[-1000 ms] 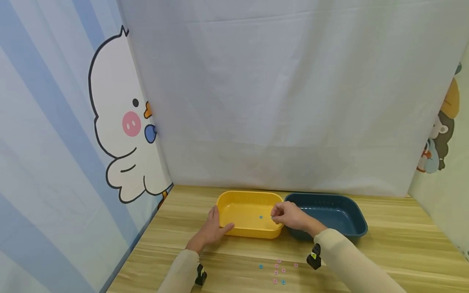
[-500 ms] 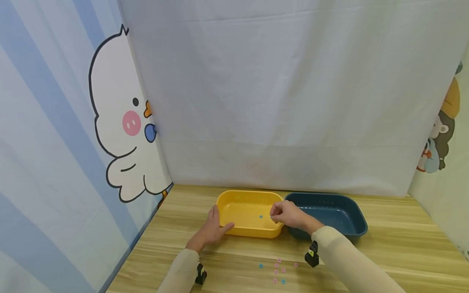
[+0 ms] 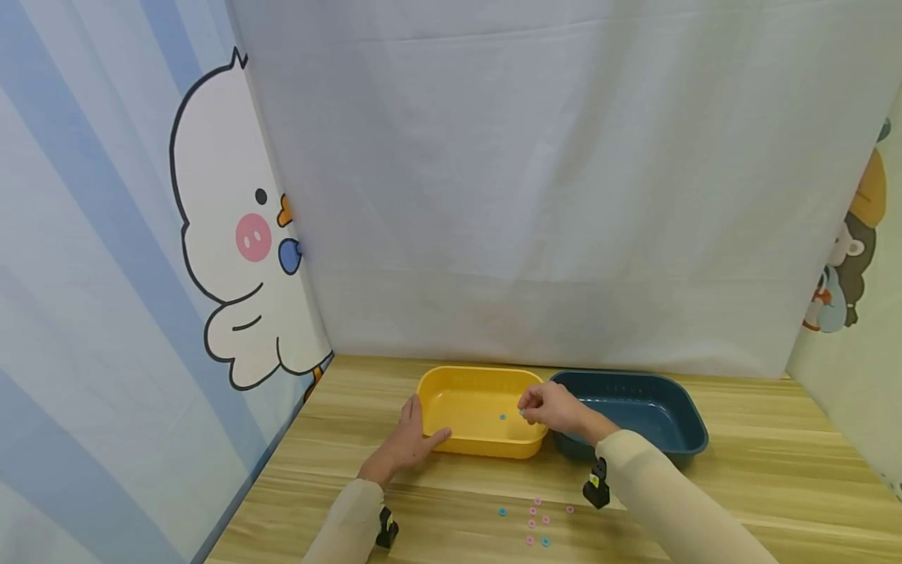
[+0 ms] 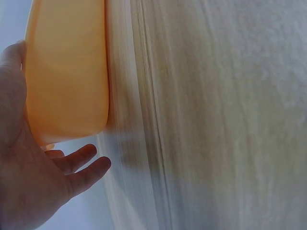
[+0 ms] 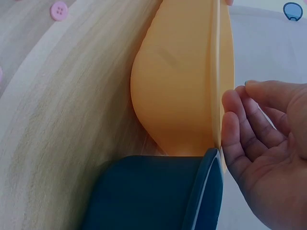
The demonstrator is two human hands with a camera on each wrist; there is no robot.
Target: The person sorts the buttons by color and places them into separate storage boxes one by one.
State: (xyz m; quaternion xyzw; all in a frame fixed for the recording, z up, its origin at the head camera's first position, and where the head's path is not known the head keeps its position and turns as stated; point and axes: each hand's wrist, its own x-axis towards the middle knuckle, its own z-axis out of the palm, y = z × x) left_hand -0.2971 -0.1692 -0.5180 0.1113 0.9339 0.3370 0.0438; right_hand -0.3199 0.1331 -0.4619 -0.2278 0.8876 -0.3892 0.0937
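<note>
My left hand [image 3: 406,441] rests against the left end of the yellow bin [image 3: 468,446], its thumb at the front rim. In the left wrist view its fingers [image 4: 88,175] are spread, fairly straight, beside the bin's end wall. Above the bin's right end, my right hand [image 3: 557,409] pinches a small blue button [image 3: 521,411] between thumb and fingertips. Only a dark sliver of that button shows in the right wrist view. Another blue button [image 3: 503,417] lies on the bin's floor.
A dark blue bin [image 3: 648,419] stands against the yellow bin's right side. On the wooden table [image 3: 437,525] in front lie several pink buttons [image 3: 532,523] and two blue ones, one a blue button [image 3: 546,542] near the front. A pale curtain [image 3: 535,196] hangs behind.
My right hand has shifted slightly left and up over the yellow bin, and the blue button in its fingertips shows more clearly. My left hand stays in place.
</note>
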